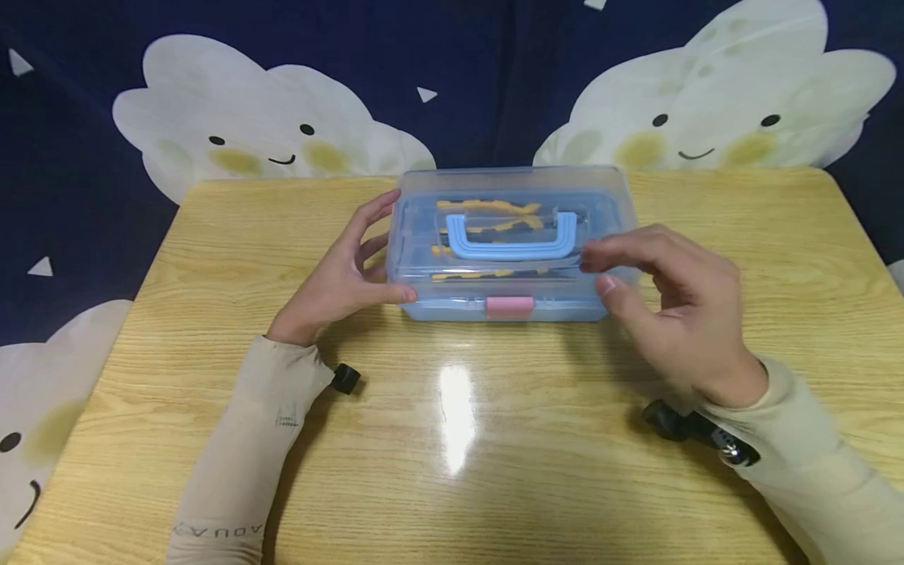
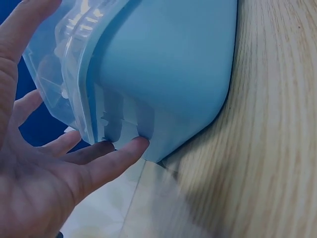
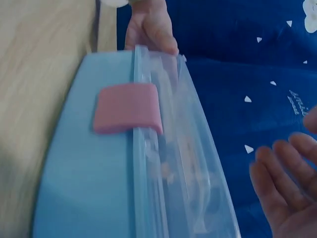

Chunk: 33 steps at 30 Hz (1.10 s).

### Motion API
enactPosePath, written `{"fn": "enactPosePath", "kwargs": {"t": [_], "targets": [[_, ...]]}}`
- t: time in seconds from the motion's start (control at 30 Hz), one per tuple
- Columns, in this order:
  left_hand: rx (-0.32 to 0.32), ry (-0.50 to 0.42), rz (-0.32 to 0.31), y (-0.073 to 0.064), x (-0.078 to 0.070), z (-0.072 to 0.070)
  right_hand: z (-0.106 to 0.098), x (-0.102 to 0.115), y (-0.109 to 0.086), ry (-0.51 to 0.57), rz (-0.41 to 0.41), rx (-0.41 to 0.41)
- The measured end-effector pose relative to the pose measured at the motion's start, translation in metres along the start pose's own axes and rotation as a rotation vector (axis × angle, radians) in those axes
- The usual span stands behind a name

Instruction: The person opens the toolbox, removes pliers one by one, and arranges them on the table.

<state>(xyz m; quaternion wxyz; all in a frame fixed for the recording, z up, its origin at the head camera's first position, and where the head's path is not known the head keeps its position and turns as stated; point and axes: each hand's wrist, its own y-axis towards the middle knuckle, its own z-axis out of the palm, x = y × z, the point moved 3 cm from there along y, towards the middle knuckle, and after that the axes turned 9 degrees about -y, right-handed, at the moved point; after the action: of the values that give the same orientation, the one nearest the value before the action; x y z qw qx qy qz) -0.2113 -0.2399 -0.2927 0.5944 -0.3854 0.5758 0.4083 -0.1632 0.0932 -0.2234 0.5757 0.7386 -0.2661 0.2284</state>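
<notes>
A light blue plastic storage box [image 1: 452, 310] with a clear lid [image 1: 417, 227] sits on the table. A blue carry handle [image 1: 512, 251] lies folded on the lid, and a pink latch [image 3: 128, 108] is at the front. My left hand [image 1: 335, 271] holds the box's left end, thumb at the front corner; in the left wrist view its fingertips touch the ridged end wall. My right hand [image 1: 681, 306] hovers over the right end with loosely bent fingers, near the handle, holding nothing. Yellow-and-dark slender shapes [image 1: 487, 275] show through the lid.
The wooden table [image 1: 452, 502] reaches back to a dark blue cloth [image 1: 487, 78] printed with smiling clouds. A black wrist camera [image 1: 346, 379] sticks out from the left sleeve, and another dark device [image 1: 667, 421] is strapped to the right wrist.
</notes>
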Motion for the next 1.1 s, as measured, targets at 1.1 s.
{"fn": "enactPosePath", "kwargs": {"t": [1.1], "targets": [[-0.013, 0.035, -0.004, 0.001, 0.002, -0.001, 0.054, -0.027, -0.053, -0.192, 0.586, 0.532]]}}
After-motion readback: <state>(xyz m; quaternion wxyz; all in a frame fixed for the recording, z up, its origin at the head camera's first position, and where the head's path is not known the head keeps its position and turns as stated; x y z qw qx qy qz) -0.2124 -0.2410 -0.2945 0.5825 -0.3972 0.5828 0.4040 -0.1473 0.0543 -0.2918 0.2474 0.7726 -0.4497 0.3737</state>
